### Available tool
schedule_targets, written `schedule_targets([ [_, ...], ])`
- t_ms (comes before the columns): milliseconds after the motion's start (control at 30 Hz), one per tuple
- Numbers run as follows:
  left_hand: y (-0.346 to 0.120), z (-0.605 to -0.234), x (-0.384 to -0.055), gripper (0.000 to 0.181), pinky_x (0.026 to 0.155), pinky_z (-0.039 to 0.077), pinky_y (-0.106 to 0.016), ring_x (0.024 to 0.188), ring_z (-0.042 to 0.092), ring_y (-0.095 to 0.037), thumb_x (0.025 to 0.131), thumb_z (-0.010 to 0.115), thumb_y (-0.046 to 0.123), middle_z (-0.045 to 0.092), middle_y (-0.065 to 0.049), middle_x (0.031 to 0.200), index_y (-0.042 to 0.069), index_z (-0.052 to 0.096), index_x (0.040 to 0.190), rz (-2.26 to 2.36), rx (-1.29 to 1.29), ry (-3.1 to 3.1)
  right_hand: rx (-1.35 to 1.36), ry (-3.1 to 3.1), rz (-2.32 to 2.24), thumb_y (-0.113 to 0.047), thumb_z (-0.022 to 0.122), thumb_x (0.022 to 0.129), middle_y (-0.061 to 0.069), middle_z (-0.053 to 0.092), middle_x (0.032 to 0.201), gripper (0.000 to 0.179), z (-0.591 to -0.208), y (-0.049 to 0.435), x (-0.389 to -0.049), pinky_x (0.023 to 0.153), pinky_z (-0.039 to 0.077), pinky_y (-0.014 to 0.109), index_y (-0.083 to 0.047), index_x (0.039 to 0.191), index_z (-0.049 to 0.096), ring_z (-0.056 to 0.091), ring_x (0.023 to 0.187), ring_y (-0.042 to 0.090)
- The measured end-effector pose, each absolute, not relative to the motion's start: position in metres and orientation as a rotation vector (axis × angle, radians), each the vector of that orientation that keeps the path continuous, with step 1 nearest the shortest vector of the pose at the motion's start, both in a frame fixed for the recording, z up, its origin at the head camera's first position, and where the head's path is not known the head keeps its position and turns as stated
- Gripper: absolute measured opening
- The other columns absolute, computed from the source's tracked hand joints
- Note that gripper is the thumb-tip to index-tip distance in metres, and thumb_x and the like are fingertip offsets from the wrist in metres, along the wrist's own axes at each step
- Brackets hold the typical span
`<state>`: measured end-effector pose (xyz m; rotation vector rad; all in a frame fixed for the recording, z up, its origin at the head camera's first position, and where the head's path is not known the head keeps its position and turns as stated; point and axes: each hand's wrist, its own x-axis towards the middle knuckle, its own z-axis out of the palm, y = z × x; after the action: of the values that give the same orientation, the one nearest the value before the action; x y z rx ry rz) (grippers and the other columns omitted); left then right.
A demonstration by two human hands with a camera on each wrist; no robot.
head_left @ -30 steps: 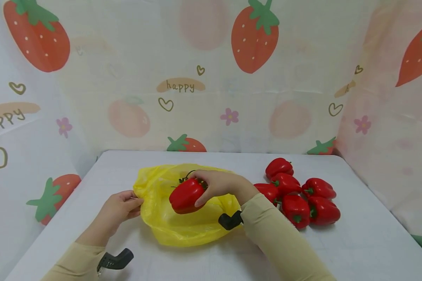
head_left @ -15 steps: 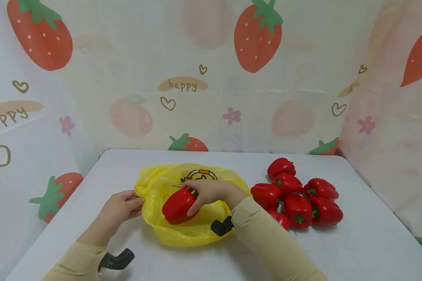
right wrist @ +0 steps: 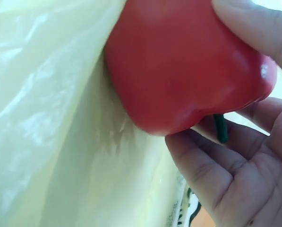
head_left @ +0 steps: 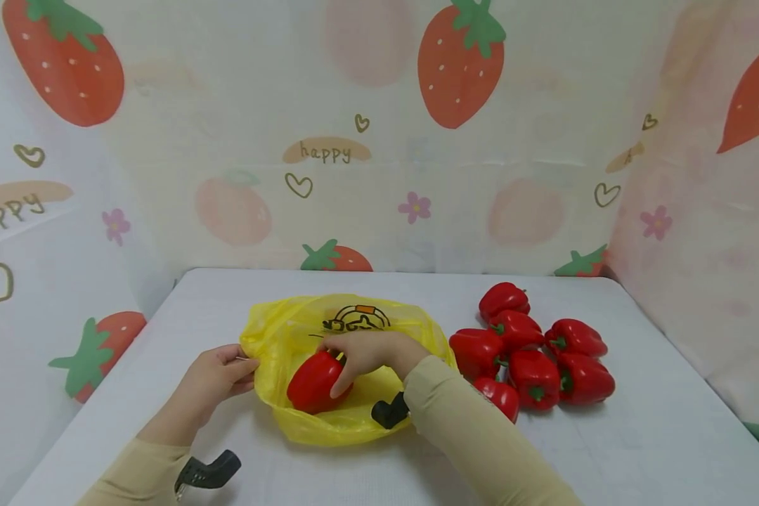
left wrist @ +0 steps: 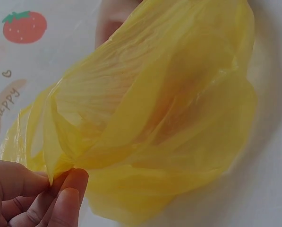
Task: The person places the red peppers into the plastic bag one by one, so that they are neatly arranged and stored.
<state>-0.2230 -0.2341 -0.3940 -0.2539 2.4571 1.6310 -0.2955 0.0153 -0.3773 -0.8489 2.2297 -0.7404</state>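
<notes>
A yellow plastic bag (head_left: 329,430) lies with its mouth spread on the table. My left hand (head_left: 218,379) pinches the left edge of the bag's mouth between thumb and fingers, as the left wrist view shows up close with the bag (left wrist: 178,118) bunched at the fingertips. Inside the bag's mouth, my right hand (head_left: 370,355) grips a red bell pepper (head_left: 316,383) near its stem end. In the right wrist view the thumb and fingers span the pepper (right wrist: 178,61), its green stem showing, and the bag's wall (right wrist: 46,94) is right beside it.
Several more red bell peppers (head_left: 534,379) sit in a cluster on the white table (head_left: 658,436), to the right of the bag. A printed curtain (head_left: 443,176) stands behind and along both sides. Dark camera mounts (head_left: 209,469) stick out at the wrists.
My right hand has carried the pepper down and a little left, deeper into the bag's mouth. More of the bag's black print shows. My left hand keeps its pinch in place.
</notes>
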Motion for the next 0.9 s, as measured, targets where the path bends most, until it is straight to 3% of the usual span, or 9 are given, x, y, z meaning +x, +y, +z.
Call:
schedule_targets([
  [400, -0.236, -0.395, -0.222, 0.044, 0.076, 0.054, -0.027, 0.081, 0.062, -0.016, 0.089, 0.059, 0.029, 0.061, -0.011, 0.103, 0.001, 0.052, 0.122, 1.641, -0.266, 2.445, -0.789, 2.157, -0.843, -0.029, 0.077, 0.072, -0.01, 0.055, 0.106, 0.046, -0.384, 0.02, -0.299, 0.083, 0.045, 0.031, -0.029, 0.112, 0.054, 0.047, 0.102, 0.013],
  [700, -0.236, -0.396, -0.221, 0.044, 0.076, 0.053, -0.027, 0.081, 0.061, -0.016, 0.089, 0.058, 0.029, 0.06, -0.011, 0.104, 0.001, 0.052, 0.122, 1.631, -0.26, 2.453, -0.688, 2.189, -0.852, -0.03, 0.079, 0.069, -0.011, 0.053, 0.11, 0.058, -0.384, 0.023, -0.301, 0.087, 0.044, 0.034, -0.03, 0.122, 0.054, 0.044, 0.106, 0.014],
  [900, -0.237, -0.395, -0.219, 0.044, 0.076, 0.053, -0.027, 0.081, 0.061, -0.016, 0.09, 0.058, 0.029, 0.06, -0.012, 0.106, 0.0, 0.051, 0.123, 1.627, -0.262, 2.453, -0.698, 2.154, -0.898, -0.025, 0.077, 0.072, -0.008, 0.054, 0.114, 0.06, -0.381, 0.026, -0.303, 0.089, 0.045, 0.032, -0.024, 0.127, 0.052, 0.049, 0.106, 0.014],
])
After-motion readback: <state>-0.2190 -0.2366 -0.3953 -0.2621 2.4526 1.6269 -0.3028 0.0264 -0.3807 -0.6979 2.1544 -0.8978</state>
